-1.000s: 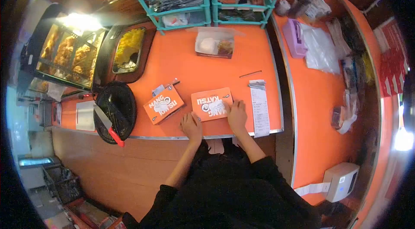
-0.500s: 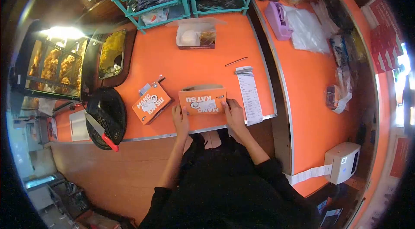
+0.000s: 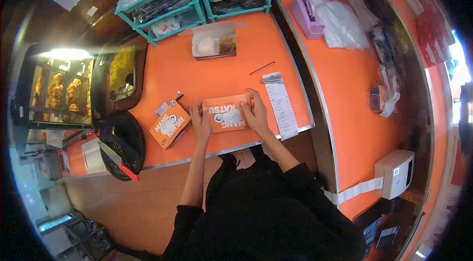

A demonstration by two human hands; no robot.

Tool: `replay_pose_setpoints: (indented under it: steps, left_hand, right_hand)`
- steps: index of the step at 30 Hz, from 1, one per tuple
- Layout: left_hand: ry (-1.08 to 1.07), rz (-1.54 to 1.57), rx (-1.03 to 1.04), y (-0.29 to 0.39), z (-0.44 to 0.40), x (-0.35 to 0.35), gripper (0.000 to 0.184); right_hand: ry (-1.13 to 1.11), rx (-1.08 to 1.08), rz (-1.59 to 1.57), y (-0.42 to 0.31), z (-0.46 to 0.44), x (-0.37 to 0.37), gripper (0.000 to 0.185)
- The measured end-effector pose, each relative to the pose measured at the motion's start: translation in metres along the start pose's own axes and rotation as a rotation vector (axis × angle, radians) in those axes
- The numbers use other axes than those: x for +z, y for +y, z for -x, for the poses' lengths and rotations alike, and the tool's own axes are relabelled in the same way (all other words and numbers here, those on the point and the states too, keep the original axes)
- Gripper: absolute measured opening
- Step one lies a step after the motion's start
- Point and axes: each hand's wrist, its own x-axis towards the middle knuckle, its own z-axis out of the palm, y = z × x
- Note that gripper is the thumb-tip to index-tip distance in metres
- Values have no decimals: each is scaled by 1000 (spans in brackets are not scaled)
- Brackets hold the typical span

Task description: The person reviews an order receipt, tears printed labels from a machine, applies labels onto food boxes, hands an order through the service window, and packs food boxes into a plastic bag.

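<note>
- I see the Mang Katsu box (image 3: 226, 119) lying on the orange counter (image 3: 207, 76), between both hands, probably to steady it.
- Right hand (image 3: 256, 114): fingers spread at its right end.
- Left hand (image 3: 200, 123): at its left end; grip, I cannot tell.

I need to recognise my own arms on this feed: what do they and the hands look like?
Both the left hand and right hand are ungloved, with slender fingers; no watch or bracelet shows. The left sleeve and right sleeve are plain black, leaving the forearms bare.
</note>
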Motion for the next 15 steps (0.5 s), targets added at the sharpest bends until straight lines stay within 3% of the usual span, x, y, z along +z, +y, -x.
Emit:
replay_pose_setpoints:
  steps: [3,5,6,8,9,12,13,15]
  left_hand:
    - [-19,239,-28,3,-1,-5,56]
    - [62,156,163,25,13,-17,48]
    - [66,152,161,35,20,-25,48]
    - [13,-155,457,43,36,-44,32]
    - [11,-158,456,35,46,-51,32]
    - [18,-10,407,16,54,-66,25]
    - [-36,70,173,28,46,-71,28]
    - [-191,108,-229,59,13,-81,32]
  right_hand:
    - [36,-161,-100,9,10,0,44]
    - [-19,-215,12,0,25,-16,42]
    - [-68,-271,129,-7,34,-26,39]
    - [-130,-360,184,-13,52,-44,37]
    - [-187,-448,244,-16,60,-50,35]
    - [-22,-478,164,-34,77,-62,31]
    - [-9,-469,170,-37,84,-66,31]
    - [185,-208,136,-40,94,-73,31]
